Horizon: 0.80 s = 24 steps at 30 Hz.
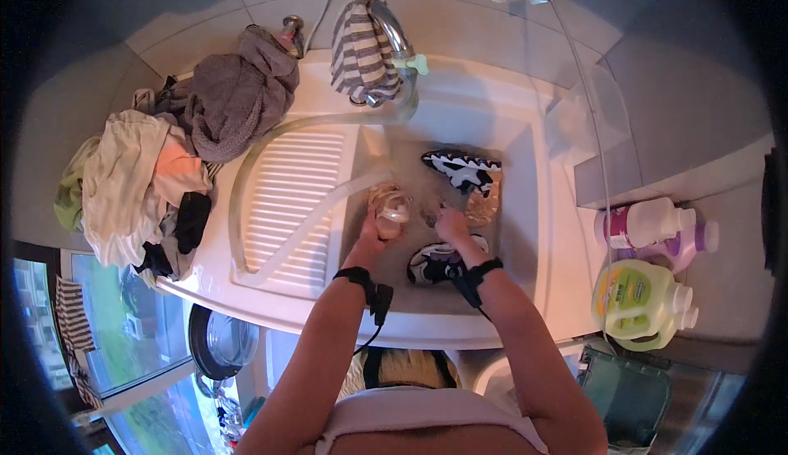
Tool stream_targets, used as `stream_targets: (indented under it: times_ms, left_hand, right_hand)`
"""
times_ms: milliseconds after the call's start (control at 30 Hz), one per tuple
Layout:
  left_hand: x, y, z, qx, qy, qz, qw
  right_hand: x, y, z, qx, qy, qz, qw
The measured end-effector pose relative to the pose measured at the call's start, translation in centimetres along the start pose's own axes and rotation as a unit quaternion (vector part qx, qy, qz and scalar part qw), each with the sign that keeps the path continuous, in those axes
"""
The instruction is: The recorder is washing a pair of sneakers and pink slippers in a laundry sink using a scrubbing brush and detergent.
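Note:
My left hand (373, 233) grips a clear, rounded plastic container (392, 210) at the left side of the sink basin (518, 221). Toward the middle, my right hand (452, 226) has its fingers curled downward over cloudy water. A small dark patch lies by those fingertips, and whether they hold anything is unclear. Beyond the right hand, a black-and-white shoe (463, 170) rests on its side, with a crumpled tan piece (483, 204) just below it. Another dark shoe with a white edge (431, 264) lies under my right wrist, partly covered by the forearm.
A translucent hose (243, 202) loops from the faucet (394, 27) across the ribbed washboard (295, 190). The faucet carries a striped cloth (363, 49). Clothes (126, 172) and a grey towel (240, 92) are heaped at left. Detergent bottles (637, 304) stand at right.

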State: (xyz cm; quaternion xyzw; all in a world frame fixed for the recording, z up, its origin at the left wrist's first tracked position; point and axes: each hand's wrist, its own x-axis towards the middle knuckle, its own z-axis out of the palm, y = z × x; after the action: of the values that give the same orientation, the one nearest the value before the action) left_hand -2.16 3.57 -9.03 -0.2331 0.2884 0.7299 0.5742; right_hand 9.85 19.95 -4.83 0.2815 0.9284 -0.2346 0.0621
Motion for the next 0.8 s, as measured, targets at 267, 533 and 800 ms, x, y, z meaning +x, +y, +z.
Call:
stream_targets:
  times_ms: [267, 533, 800]
  left_hand:
    - [1.2, 1.0, -2.4, 0.023, 0.048, 0.062, 0.997]
    - [2.5, 0.1, -7.5, 0.431, 0.026, 0.539, 0.723]
    - [3.9, -0.2, -5.3, 0.376, 0.23, 0.282, 0.852]
  right_hand:
    - [-5.2, -9.6, -5.7, 0.144, -0.021, -0.07, 0.987]
    - [-5.3, -11.5, -2.4, 0.057, 0.001, -0.187, 0.981]
    - [0.8, -6.5, 1.5, -0.018, 0.023, -0.081, 0.996]
